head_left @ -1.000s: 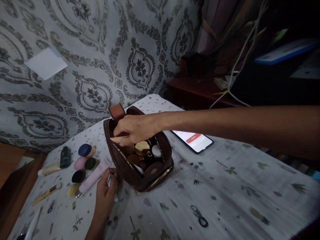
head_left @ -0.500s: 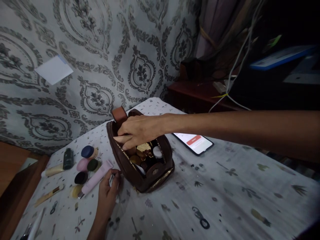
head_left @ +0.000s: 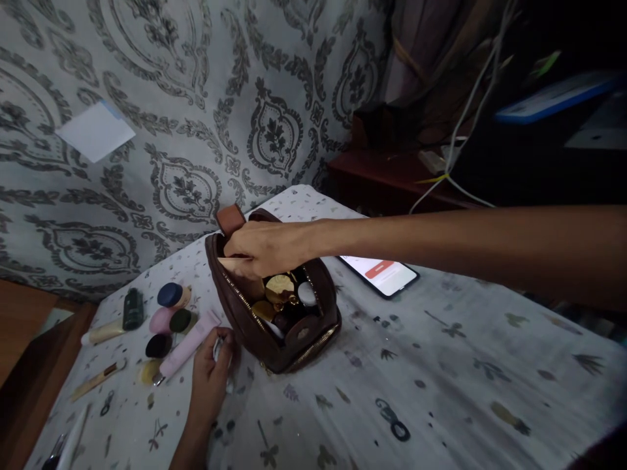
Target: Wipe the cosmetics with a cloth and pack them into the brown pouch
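Note:
A brown zip bag (head_left: 230,303) lies open on the patterned sheet, its gold zip teeth parted. My right hand (head_left: 267,248) reaches into its far left end with curled fingers. A flat peach-coloured piece (head_left: 234,265) shows between the fingers and thumb; its kind is unclear. Inside the bag are a round gold item (head_left: 280,287), a white-lidded item (head_left: 307,294) and other dark and gold things. My left hand (head_left: 210,365) rests on the sheet left of the bag, fingers curled around something whitish, mostly hidden. Beside it lies a pink tube (head_left: 191,343).
Several small jars, among them a blue-lidded jar (head_left: 171,296), stand at the left near a green-capped tube (head_left: 132,310) and a brush-like stick (head_left: 100,380). A lit phone (head_left: 389,277) lies under my right forearm. A patterned wall (head_left: 186,186) rises behind.
The view has shifted slightly. My right hand has moved a little up with the peach-coloured piece, uncovering more of the gold item. My left hand stays in place.

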Action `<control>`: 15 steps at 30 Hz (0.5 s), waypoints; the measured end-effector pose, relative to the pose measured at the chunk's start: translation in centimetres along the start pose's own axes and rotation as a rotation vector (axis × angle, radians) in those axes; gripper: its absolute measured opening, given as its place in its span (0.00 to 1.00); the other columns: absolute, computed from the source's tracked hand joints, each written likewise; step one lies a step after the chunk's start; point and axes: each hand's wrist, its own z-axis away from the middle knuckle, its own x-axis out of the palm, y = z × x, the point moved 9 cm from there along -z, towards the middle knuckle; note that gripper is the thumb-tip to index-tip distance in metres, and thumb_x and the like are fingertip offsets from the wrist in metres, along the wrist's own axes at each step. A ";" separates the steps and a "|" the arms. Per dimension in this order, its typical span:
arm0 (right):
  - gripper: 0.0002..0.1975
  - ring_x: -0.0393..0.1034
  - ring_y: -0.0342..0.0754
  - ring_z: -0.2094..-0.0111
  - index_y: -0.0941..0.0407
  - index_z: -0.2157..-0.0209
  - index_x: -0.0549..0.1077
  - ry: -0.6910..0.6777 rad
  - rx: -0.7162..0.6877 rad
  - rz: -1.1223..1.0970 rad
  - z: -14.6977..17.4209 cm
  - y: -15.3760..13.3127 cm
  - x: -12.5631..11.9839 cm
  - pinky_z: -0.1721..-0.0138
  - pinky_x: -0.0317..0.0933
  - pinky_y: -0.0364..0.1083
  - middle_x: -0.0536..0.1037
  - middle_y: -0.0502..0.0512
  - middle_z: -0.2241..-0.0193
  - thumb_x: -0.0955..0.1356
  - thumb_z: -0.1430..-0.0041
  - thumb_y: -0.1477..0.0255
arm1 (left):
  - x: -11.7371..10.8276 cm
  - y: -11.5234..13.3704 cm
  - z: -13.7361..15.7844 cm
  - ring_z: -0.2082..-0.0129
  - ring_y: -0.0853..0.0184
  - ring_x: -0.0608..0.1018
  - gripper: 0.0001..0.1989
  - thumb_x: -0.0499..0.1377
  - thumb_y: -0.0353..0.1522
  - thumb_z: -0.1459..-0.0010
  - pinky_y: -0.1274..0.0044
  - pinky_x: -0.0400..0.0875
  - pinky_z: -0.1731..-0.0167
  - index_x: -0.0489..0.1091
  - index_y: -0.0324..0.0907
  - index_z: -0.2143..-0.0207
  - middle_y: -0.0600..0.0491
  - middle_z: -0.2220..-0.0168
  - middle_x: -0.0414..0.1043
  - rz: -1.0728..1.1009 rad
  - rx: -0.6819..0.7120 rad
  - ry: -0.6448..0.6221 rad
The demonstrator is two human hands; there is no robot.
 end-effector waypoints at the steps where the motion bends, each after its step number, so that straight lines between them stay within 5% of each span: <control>1: 0.10 0.55 0.40 0.77 0.61 0.73 0.72 -0.002 0.021 -0.008 -0.1 0.0 0.1 0.74 0.49 0.42 0.68 0.49 0.78 0.64 0.38 0.76 | -0.1 0.0 0.0 0.79 0.70 0.65 0.18 0.56 0.47 0.40 0.80 0.62 0.80 0.69 0.42 0.71 0.57 0.79 0.64 -0.001 0.003 0.007; 8: 0.06 0.66 0.44 0.74 0.63 0.65 0.75 -0.057 0.204 -0.122 -0.4 0.4 0.7 0.73 0.58 0.41 0.75 0.54 0.77 0.67 0.45 0.79 | 0.1 -0.3 -0.1 0.78 0.71 0.66 0.19 0.57 0.48 0.41 0.81 0.61 0.79 0.70 0.41 0.70 0.56 0.77 0.67 0.035 -0.019 0.004; 15: 0.08 0.71 0.47 0.72 0.64 0.65 0.75 -0.049 0.209 -0.081 -0.2 0.0 0.5 0.70 0.64 0.43 0.79 0.60 0.72 0.65 0.44 0.78 | 0.1 -0.5 -0.1 0.78 0.71 0.64 0.18 0.57 0.48 0.41 0.82 0.60 0.80 0.70 0.41 0.68 0.57 0.77 0.66 0.029 -0.034 0.000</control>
